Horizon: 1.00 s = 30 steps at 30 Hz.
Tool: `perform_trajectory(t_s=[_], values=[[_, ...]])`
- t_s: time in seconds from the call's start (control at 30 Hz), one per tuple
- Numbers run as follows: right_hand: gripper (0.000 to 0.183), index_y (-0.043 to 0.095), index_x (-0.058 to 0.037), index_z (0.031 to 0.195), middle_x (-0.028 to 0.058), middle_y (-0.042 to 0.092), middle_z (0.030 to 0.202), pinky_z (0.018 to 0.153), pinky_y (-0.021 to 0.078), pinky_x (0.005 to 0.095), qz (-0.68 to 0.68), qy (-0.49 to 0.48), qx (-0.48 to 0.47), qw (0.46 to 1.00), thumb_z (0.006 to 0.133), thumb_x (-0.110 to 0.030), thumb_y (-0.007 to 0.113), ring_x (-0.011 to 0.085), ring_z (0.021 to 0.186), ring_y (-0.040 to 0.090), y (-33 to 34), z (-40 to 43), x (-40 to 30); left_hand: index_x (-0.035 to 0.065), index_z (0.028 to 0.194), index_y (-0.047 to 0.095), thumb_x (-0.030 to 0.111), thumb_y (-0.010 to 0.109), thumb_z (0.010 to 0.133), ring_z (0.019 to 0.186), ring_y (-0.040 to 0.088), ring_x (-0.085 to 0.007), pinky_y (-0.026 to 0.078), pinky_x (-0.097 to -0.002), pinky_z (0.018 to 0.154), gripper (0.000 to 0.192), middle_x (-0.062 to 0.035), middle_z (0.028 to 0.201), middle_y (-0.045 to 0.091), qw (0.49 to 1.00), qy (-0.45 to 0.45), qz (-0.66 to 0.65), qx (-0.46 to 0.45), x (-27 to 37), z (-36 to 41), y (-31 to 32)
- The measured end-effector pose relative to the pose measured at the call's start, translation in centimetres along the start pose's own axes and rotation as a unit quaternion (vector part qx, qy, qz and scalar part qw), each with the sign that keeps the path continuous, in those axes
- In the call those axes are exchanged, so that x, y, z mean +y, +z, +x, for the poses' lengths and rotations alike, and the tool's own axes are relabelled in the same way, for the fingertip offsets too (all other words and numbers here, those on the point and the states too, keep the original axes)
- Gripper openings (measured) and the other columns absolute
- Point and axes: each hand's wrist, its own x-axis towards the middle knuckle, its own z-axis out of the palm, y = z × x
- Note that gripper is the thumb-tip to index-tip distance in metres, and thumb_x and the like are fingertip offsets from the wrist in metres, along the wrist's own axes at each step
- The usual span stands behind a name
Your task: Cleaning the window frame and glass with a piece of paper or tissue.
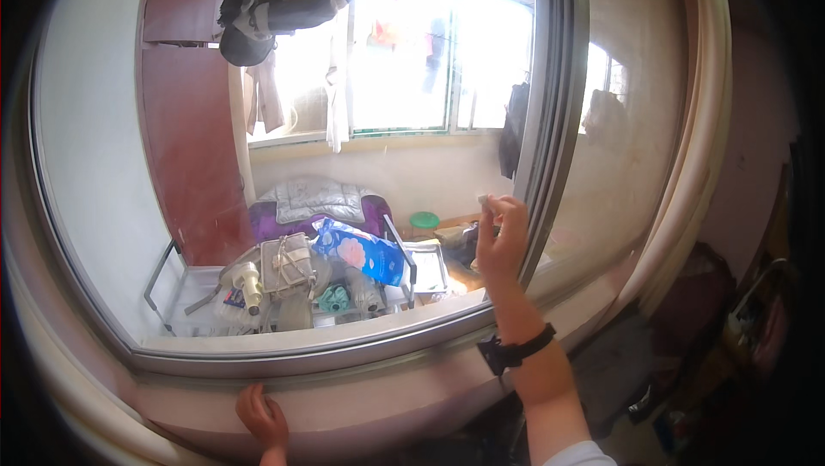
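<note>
My right hand [504, 234] is raised in front of the window glass [445, 176], near the window's right-hand frame [548, 118]. Its thumb and fingertips pinch a small greyish-white piece [483, 199], too small to identify. A black band with a dark device [515, 351] is around the right wrist. Lower left, my left hand [261, 416] rests on the pale windowsill [361, 395] with loosely bent fingers, the thumb a little apart. Nothing shows in it.
Beyond the glass, a rack [412, 272] bears a blue packet [361, 252], a beige bag [283, 263] and a hair dryer [248, 285]. A green stool [424, 219] stands farther back. Dark clothing [290, 2] hangs above. Cream curtains [699, 143] flank the window.
</note>
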Motion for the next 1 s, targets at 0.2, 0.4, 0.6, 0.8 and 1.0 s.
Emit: perform_trajectory(t_s=[0.2,0.4,0.6,0.8,1.0], values=[[0.02,0.064,-0.0058,0.101,0.0122,0.062,0.094,0.075,0.0506,0.0402,0.075,-0.004,-0.072,0.995,0.083,0.001,0.068,0.031,0.089,0.062,0.4,-8.4,-2.5,0.0021,0.115,0.06,0.003,0.057,0.085,0.116,0.051,-0.0374,0.036,-0.0495,0.102,0.03,-0.0162,0.118,0.059,1.0,0.001,0.001,0.005,-0.4,-0.1,0.4],[0.019,0.063,-0.0073,0.1,0.0104,0.061,0.094,0.075,0.0506,0.0394,0.017,-0.102,-0.109,0.989,0.083,-0.001,0.069,0.0303,0.09,0.062,-1.6,-9.6,0.6,0.0026,0.114,0.061,0.003,0.058,0.084,0.116,0.052,-0.0375,0.037,-0.0498,0.101,0.03,-0.0163,0.117,0.059,1.0,0.003,0.005,0.014,-0.4,-0.2,0.4],[0.02,0.062,-0.0038,0.1,0.0138,0.062,0.097,0.081,0.049,0.0423,0.031,0.098,-0.005,0.995,0.082,0.001,0.068,0.0328,0.093,0.061,0.2,-5.5,-0.9,0.0022,0.113,0.061,0.003,0.058,0.084,0.115,0.052,-0.0378,0.037,-0.05,0.101,0.03,-0.0162,0.116,0.059,1.0,-0.002,0.002,0.009,-0.4,-0.1,0.3],[0.011,0.068,-0.0077,0.093,0.0062,0.064,0.098,0.079,0.0496,0.0371,0.138,-0.08,-0.114,0.981,0.083,-0.007,0.072,0.0262,0.089,0.062,2.6,-5.9,-8.3,0.0018,0.113,0.061,0.003,0.057,0.084,0.116,0.052,-0.0377,0.036,-0.05,0.102,0.029,-0.0164,0.117,0.059,1.0,0.006,-0.005,0.012,-0.6,0.1,0.4],[0.012,0.064,-0.0071,0.096,0.0078,0.064,0.094,0.077,0.045,0.0386,-0.021,-0.093,-0.002,0.995,0.085,-0.005,0.07,0.0248,0.088,0.062,1.4,0.7,-1.2,0.0006,0.112,0.061,0.001,0.057,0.084,0.115,0.052,-0.0371,0.037,-0.0493,0.101,0.028,-0.0159,0.116,0.059,1.0,0.001,-0.002,0.004,-0.1,0.0,0.0]])
